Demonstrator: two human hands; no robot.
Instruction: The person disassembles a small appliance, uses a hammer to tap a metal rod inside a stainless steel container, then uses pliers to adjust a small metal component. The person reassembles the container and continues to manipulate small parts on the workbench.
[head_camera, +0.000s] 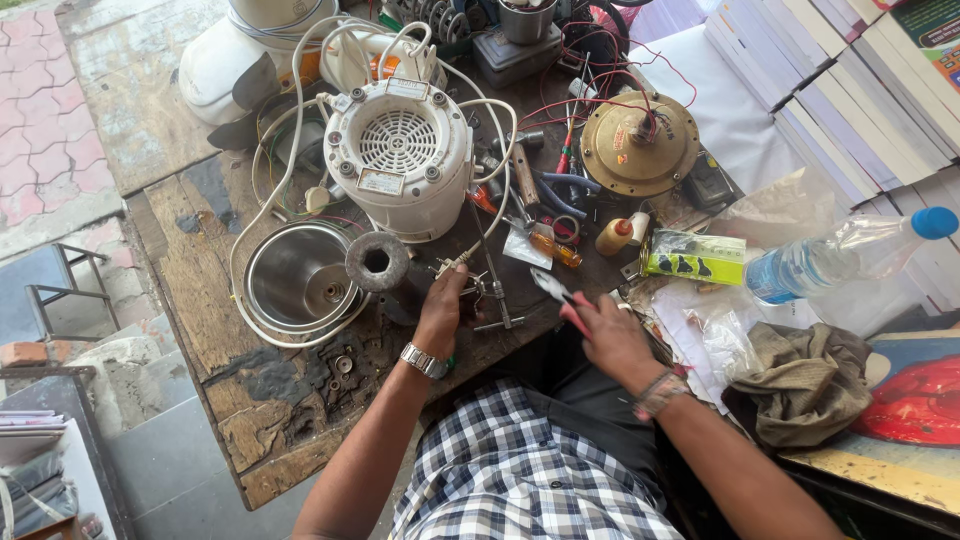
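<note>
Workbench (200, 290) | left hand (443, 305) grips small metal part (470, 290), seemingly | right hand (610, 330) clasps pliers (555, 290)

Steel bowl (298, 275) left of motor housing (400, 155); water bottle (840, 258) far right, cloth (800, 385) before it.

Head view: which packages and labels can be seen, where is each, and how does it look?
Flat packet: right of centre on the bench, rectangular, yellow-green with dark shapes.
Plastic bottle: lying at right, clear, blue cap, bluish label.
Label sticker: on the white motor housing, small, pale, rectangular.
</note>
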